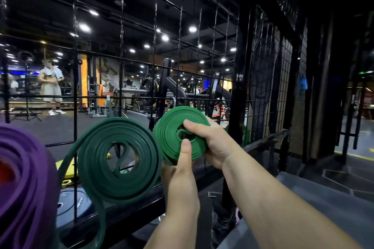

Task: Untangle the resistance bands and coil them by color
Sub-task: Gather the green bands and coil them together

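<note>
Gripping the bright green coil (168,127) up against the wire grid (121,46), the right hand (214,143) curls its fingers round the rim, thumb laid over the centre; the left hand (180,180) pinches from below, thumb pressed on the inner end; ease either thumb and the springy rubber would likely unwind; the dark green coil (91,159) just beside trails a loose tail.

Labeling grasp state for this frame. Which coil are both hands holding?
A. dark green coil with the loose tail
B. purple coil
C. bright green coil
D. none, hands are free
C: the left hand and the right hand both grip the bright green coil, left thumb pressed near its center; the dark green coil and the purple coil lie to its left.
</note>
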`<state>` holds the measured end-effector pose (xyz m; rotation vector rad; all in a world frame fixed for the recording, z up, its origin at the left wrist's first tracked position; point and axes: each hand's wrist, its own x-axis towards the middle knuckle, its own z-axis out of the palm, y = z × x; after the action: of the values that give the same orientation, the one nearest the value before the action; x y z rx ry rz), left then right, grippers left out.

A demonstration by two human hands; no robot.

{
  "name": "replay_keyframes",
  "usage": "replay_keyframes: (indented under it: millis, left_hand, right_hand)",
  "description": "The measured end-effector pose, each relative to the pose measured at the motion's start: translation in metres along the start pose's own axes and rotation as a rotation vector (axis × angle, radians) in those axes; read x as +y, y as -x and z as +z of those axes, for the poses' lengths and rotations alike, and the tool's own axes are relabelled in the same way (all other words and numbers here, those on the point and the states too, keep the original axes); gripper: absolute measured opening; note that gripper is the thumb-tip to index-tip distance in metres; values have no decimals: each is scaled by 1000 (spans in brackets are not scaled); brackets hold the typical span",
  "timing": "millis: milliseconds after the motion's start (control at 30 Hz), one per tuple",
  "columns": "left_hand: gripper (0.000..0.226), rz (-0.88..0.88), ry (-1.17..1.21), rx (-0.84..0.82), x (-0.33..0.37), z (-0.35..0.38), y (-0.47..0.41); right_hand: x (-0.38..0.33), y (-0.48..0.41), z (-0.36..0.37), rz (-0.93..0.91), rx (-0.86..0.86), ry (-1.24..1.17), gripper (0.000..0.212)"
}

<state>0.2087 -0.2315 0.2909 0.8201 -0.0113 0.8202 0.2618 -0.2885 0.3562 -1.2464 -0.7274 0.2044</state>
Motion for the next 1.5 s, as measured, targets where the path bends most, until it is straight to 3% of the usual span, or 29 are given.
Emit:
replay_keyframes:
  millis: [67,267,433,600,767,833,1033,1100,1233,1500]
  left_hand:
    - [20,38,27,3,3,0,3]
    - [34,19,21,-50,6,-2,1]
    - [7,-73,59,-9,7,-4,-2]
    - [23,-80,74,-35,7,-5,-1]
    - [49,-16,59,7,3,-13,-3]
    - [57,-17,55,21,3,-15,-4]
    - [31,-34,45,27,1,-19,-7]
    - [27,-56,56,14,2,-19,-6]
    - [42,-104,143,49,2,-17,-5]
    - [48,-93,149,49,1,-17,-4]
  right_hand:
    - [0,-1,1,-5,-26,18,44]
    - [-1,-2,0,-9,-54,38,32]
    - [-2,-6,3,48,-28,32,25]
    - [0,-3,7,81,-27,-22,10]
    - [11,-2,8,41,-36,-71,36]
    - [15,-2,7,33,-36,-77,37]
    - [16,1,2,59,-33,-133,21]
    - [15,1,1,88,-13,-159,34]
    - [16,0,3,113,29,-150,45]
    - [14,1,8,94,92,-119,29]
